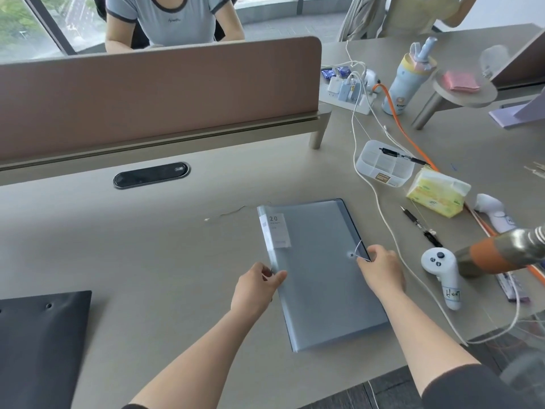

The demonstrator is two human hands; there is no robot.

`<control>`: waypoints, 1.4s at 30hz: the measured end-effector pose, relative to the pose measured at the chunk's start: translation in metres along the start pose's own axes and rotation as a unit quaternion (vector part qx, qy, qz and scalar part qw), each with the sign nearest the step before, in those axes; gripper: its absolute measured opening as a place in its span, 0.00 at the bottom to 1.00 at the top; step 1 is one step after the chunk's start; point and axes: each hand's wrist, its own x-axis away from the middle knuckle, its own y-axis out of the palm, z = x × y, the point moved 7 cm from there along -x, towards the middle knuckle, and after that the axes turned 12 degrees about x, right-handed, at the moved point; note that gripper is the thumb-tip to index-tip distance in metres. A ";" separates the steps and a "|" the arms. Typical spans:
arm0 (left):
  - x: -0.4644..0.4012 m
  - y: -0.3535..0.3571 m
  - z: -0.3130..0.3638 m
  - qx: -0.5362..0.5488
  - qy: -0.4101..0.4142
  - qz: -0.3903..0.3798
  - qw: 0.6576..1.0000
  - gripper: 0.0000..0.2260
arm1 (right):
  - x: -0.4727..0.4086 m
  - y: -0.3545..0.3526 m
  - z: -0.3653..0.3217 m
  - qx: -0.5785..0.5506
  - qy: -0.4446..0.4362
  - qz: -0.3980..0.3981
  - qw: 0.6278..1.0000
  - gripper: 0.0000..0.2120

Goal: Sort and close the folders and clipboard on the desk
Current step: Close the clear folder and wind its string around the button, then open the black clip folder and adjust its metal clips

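Observation:
A grey-blue folder [317, 270] lies closed and flat on the desk [147, 246], with a white "20 pocket" label near its spine. My left hand [256, 286] pinches the folder's left spine edge. At the right edge, my right hand [380, 270] holds the elastic loop [360, 249] beside the small button. A black clipboard or folder [41, 343] lies flat at the desk's lower left, partly cut off by the frame.
To the right lie a white controller [442, 276], pens [418, 222], a tissue pack [436, 191], a clear organiser box [383, 163], white cables and a power strip [348, 90]. A brown divider [159, 93] stands behind, with a person seated beyond it.

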 end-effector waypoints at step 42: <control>0.171 -0.452 -0.309 -0.186 -0.165 0.355 0.901 0.36 | 0.444 0.247 -0.457 0.303 -0.610 -0.155 0.716 0.29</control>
